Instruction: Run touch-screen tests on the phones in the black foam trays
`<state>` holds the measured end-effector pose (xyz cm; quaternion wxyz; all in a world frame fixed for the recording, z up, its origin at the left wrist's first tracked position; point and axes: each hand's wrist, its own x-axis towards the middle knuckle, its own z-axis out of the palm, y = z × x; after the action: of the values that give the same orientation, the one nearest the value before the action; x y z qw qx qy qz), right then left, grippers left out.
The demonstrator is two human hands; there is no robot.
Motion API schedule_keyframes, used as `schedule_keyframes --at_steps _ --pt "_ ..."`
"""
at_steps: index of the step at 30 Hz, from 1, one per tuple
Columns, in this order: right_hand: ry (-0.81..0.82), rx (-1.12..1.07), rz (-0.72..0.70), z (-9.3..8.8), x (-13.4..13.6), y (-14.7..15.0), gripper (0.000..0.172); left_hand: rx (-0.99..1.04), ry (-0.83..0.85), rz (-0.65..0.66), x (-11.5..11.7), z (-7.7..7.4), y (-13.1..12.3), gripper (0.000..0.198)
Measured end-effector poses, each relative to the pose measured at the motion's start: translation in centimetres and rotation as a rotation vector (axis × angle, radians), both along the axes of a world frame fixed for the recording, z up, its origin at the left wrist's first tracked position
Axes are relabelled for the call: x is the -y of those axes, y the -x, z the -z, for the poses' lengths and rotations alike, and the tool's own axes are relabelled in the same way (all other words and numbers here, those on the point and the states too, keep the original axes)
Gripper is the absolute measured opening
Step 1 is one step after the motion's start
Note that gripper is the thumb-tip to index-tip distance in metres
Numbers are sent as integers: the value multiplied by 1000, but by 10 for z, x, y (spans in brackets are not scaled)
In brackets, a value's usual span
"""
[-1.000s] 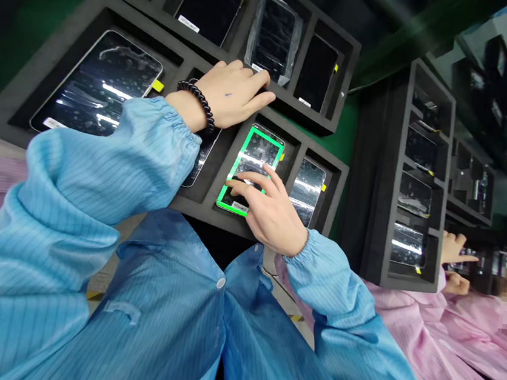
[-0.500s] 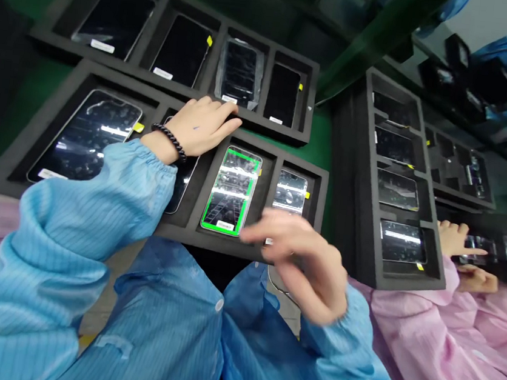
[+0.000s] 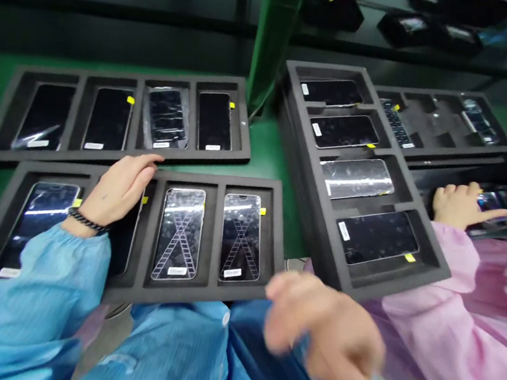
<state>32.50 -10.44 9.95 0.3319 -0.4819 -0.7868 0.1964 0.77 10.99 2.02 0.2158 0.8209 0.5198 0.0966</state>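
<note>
My left hand point(image 3: 118, 190) lies flat with fingers stretched out on the near black foam tray point(image 3: 204, 297), covering the phone in its second slot. A dark bead bracelet point(image 3: 87, 220) circles that wrist. To its right two phones point(image 3: 179, 233) point(image 3: 241, 237) lie face up in their slots, and another phone point(image 3: 34, 220) lies in the leftmost slot. My right hand point(image 3: 328, 339) is low in front of the tray, off it and blurred by motion; its fingers are smeared and I see nothing in it.
A second foam tray point(image 3: 243, 122) with several dark phones lies behind the near one. A stack of trays point(image 3: 422, 270) stands to the right. A co-worker in a pink sleeve point(image 3: 446, 303) works at the far right, hand point(image 3: 457, 204) on a device. A green post point(image 3: 273, 40) rises behind.
My right hand has left the third phone and pulled back toward me, off the tray. The view has swung level and rightward. The green border on that phone is gone. My left hand stays put.
</note>
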Motion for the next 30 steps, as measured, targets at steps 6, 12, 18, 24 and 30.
schedule_keyframes --at_steps 6,12,18,24,30 --pt "92 -41 346 53 -48 -4 34 -31 -5 40 -3 9 3 51" --pt "69 190 296 82 -69 -7 43 -229 -13 117 -5 10 -3 61" --pt "93 259 275 83 -72 -7 52 -253 -19 92 0 6 -7 65" --pt "108 283 218 77 -60 -3 51 -265 3 69 0 8 -6 72" --pt "160 266 131 70 -41 7 51 -276 -6 58 0 8 -5 73"
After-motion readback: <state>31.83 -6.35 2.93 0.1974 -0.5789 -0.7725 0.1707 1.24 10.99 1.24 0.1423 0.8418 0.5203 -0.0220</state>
